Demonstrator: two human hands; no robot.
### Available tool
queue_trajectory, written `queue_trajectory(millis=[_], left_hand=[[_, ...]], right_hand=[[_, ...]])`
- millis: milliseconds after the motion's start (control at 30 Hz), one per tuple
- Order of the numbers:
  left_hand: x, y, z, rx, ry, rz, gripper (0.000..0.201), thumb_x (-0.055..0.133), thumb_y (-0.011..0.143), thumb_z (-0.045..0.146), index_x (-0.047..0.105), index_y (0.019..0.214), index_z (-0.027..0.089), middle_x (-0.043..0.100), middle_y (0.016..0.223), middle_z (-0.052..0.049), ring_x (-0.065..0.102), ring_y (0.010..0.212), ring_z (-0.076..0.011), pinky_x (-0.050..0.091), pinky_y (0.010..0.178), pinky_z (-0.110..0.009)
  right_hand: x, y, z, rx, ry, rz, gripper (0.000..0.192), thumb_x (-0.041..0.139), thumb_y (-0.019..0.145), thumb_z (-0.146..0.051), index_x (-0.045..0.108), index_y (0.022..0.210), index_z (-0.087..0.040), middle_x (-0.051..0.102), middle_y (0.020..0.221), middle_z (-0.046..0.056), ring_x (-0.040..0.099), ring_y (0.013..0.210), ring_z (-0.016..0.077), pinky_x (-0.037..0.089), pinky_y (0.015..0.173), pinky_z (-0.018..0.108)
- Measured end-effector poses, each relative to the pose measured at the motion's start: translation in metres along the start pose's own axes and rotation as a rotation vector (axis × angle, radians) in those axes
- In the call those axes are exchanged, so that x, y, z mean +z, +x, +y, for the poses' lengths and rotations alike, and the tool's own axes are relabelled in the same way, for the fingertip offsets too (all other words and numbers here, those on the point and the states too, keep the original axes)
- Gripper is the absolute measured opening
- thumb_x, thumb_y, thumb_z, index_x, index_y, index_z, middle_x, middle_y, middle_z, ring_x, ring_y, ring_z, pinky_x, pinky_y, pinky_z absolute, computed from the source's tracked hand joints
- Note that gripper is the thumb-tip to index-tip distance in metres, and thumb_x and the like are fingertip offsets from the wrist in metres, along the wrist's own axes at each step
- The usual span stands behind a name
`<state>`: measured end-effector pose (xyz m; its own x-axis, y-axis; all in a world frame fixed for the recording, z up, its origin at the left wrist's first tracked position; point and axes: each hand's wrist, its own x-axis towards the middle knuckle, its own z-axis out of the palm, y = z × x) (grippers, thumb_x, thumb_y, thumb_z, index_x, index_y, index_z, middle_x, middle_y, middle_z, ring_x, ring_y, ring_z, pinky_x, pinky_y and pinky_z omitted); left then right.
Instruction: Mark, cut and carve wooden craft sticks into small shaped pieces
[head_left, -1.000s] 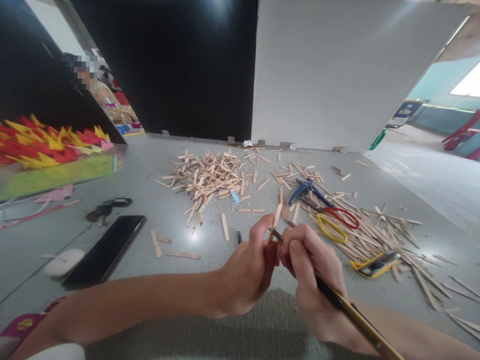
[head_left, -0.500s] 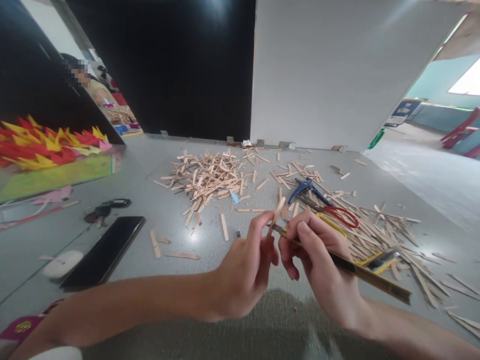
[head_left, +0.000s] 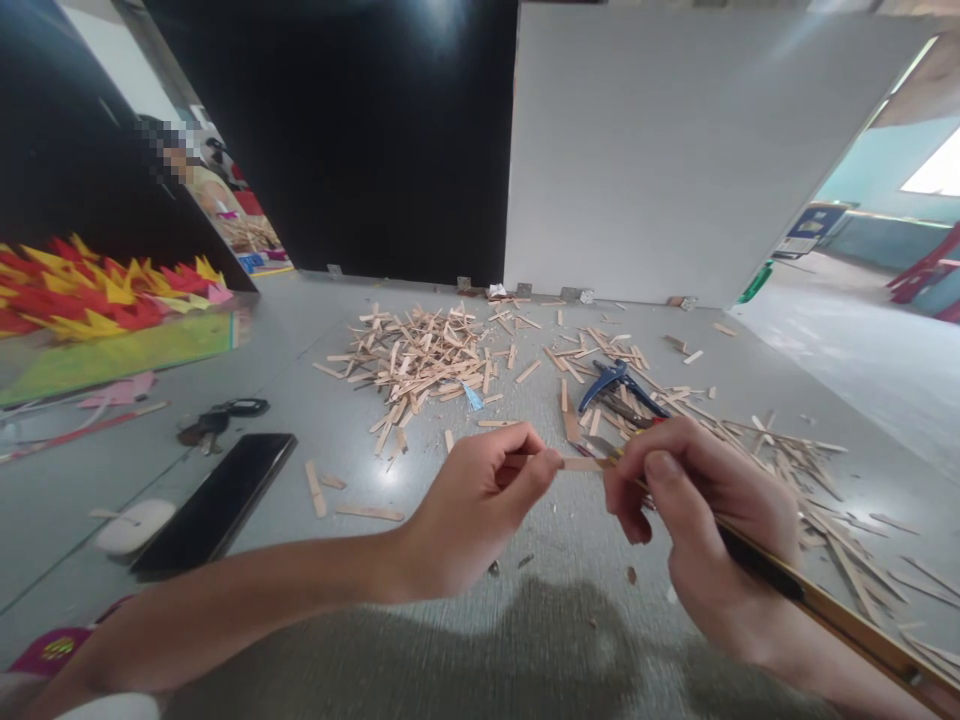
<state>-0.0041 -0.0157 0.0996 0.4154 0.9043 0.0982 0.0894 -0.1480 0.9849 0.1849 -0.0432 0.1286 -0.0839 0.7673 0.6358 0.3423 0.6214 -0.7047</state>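
My left hand (head_left: 480,505) is closed, pinching a short wooden craft stick (head_left: 581,464) between thumb and fingertips. The stick lies nearly level and points toward my right hand (head_left: 712,500). That hand is wrapped round a yellow-and-black utility knife (head_left: 855,615), its handle running back along my forearm. The blade end is close to the stick's right end; whether it touches cannot be made out. Just beyond the hands lies a blue-handled tool (head_left: 615,385), partly covered by my right hand. A heap of short stick pieces (head_left: 424,360) spreads over the floor ahead.
Long thin wooden strips (head_left: 847,560) lie scattered at the right. On the left are a phone (head_left: 217,505), keys (head_left: 214,425), a white rounded object (head_left: 135,527) and red-yellow folded paper (head_left: 97,290). Black and white panels (head_left: 675,150) stand behind. A person sits far left.
The stick has gone from upright to nearly level in my left hand. My right hand, with the utility knife, has moved right, away from the left hand, now hiding the red scissor handle.
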Motion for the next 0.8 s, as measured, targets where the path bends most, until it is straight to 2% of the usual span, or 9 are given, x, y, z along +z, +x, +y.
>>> queue_trajectory(millis=[167,267,367,500,667,800], left_hand=[[-0.003,-0.003,0.006,0.019,0.02,-0.02,0.036,0.054,0.104,0.05,0.056,0.083,0.021,0.041,0.062,0.007,0.034,0.053,-0.0098,0.027,0.048,-0.022],[-0.006,-0.006,0.011,0.009,0.048,-0.031,0.026,0.05,0.103,0.039,0.06,0.088,0.02,0.037,0.058,0.009,0.031,0.05,-0.0101,0.026,0.047,-0.022],[-0.008,-0.008,0.015,0.009,0.072,-0.064,0.023,0.047,0.104,0.034,0.062,0.094,0.02,0.039,0.058,0.009,0.034,0.049,-0.0104,0.027,0.047,-0.022],[-0.01,-0.009,0.018,0.025,0.111,-0.117,0.026,0.048,0.108,0.038,0.065,0.102,0.02,0.048,0.065,0.006,0.04,0.053,-0.0108,0.031,0.049,-0.023],[-0.011,-0.011,0.022,0.053,0.129,-0.159,0.029,0.047,0.11,0.041,0.065,0.104,0.019,0.048,0.068,0.005,0.039,0.056,-0.011,0.031,0.05,-0.023],[-0.01,-0.012,0.023,0.038,0.109,-0.159,0.03,0.046,0.111,0.041,0.066,0.106,0.019,0.053,0.072,0.003,0.041,0.058,-0.0114,0.032,0.051,-0.023]], right_hand=[[-0.003,-0.005,0.0,0.044,0.102,-0.007,0.004,0.064,0.102,-0.02,0.064,0.1,-0.024,0.073,0.066,-0.003,0.058,0.042,0.0106,0.049,0.039,0.02],[-0.01,-0.004,-0.001,0.049,0.12,-0.046,0.004,0.074,0.099,-0.021,0.072,0.101,-0.023,0.079,0.074,0.002,0.065,0.045,0.0121,0.055,0.041,0.021],[-0.02,0.001,0.0,-0.001,0.078,-0.11,0.005,0.08,0.097,-0.024,0.081,0.102,-0.024,0.078,0.071,0.001,0.066,0.046,0.0127,0.056,0.042,0.022],[-0.025,0.006,0.002,-0.063,0.052,-0.14,0.01,0.076,0.102,-0.031,0.084,0.101,-0.025,0.071,0.059,-0.002,0.063,0.045,0.0119,0.055,0.046,0.024],[-0.021,0.0,0.006,-0.064,0.067,-0.127,0.017,0.066,0.108,-0.03,0.082,0.109,-0.024,0.073,0.064,-0.001,0.066,0.046,0.0123,0.054,0.045,0.023],[-0.021,-0.001,0.008,-0.135,-0.004,-0.173,0.018,0.064,0.109,-0.031,0.081,0.112,-0.025,0.072,0.063,-0.002,0.067,0.048,0.0119,0.053,0.048,0.023]])
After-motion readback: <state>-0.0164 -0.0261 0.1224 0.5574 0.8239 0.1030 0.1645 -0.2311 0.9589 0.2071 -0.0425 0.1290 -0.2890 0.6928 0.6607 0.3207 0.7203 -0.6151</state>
